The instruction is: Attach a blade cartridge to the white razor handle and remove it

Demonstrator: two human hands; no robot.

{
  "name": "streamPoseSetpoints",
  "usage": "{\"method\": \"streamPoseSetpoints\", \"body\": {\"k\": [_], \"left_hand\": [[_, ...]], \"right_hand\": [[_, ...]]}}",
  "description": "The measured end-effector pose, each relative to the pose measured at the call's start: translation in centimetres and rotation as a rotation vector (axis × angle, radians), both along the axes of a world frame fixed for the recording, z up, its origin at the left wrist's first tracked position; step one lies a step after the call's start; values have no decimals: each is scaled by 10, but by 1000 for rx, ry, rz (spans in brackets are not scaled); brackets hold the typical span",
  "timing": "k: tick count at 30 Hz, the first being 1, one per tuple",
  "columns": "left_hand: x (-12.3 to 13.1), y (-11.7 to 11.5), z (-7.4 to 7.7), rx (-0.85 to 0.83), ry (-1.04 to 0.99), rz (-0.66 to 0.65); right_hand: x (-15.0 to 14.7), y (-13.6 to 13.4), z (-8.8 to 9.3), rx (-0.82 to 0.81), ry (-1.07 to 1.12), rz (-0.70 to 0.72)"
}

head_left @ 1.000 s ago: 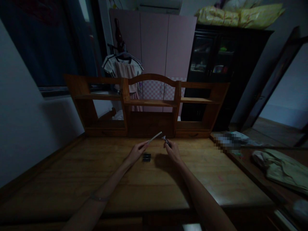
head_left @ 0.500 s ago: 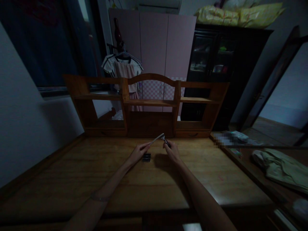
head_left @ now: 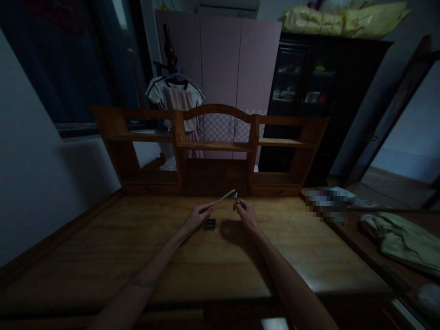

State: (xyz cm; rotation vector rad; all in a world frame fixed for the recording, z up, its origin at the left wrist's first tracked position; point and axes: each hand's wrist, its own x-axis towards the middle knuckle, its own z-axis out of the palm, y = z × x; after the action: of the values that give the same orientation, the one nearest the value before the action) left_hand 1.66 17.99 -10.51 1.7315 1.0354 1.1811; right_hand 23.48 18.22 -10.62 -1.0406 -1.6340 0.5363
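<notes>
In the head view, my left hand (head_left: 201, 216) pinches one end of a thin pale stick (head_left: 224, 197), which slants up to the right. Its exact kind is too dim to make out. My right hand (head_left: 246, 214) is closed around the dark handle of a razor (head_left: 238, 199). The razor's silvery head points up, close to the far tip of the stick; whether the two touch I cannot tell. Beside my left fingers, a small black case with bar-like rows (head_left: 209, 224) lies flat on the wooden desk (head_left: 206, 270).
Across the desk's back stands a wooden shelf unit (head_left: 216, 146) with small drawers. A white wall (head_left: 51, 183) borders the left side. On the right, past a raised edge, lie a pale green cloth (head_left: 402, 238) and some plastic-wrapped items (head_left: 343, 195).
My right hand and the razor have shifted slightly to the right, so the razor's head sits at the stick's tip. My left hand is nearly still.
</notes>
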Motion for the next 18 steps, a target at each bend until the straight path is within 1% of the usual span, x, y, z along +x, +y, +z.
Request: {"method": "streamPoseSetpoints", "body": {"k": [2,5,7,10,13,15,18], "left_hand": [[0,0,-1,2,3,-4],[0,2,-3,23,-17,32],[0,4,-5,41,-22,23],[1,5,-6,69,18,-20],[1,6,-7,119,43,17],[1,6,-8,121,37,42],[1,4,-7,97,40,9]], "right_hand": [[0,0,0,-47,59,50],[-1,1,0,-137,163,127],[-2,2,0,-172,211,149],[-2,2,0,-184,222,155],[-3,2,-1,-186,228,162],[-3,2,-1,-186,234,171],[-4,2,-1,-189,222,181]]}}
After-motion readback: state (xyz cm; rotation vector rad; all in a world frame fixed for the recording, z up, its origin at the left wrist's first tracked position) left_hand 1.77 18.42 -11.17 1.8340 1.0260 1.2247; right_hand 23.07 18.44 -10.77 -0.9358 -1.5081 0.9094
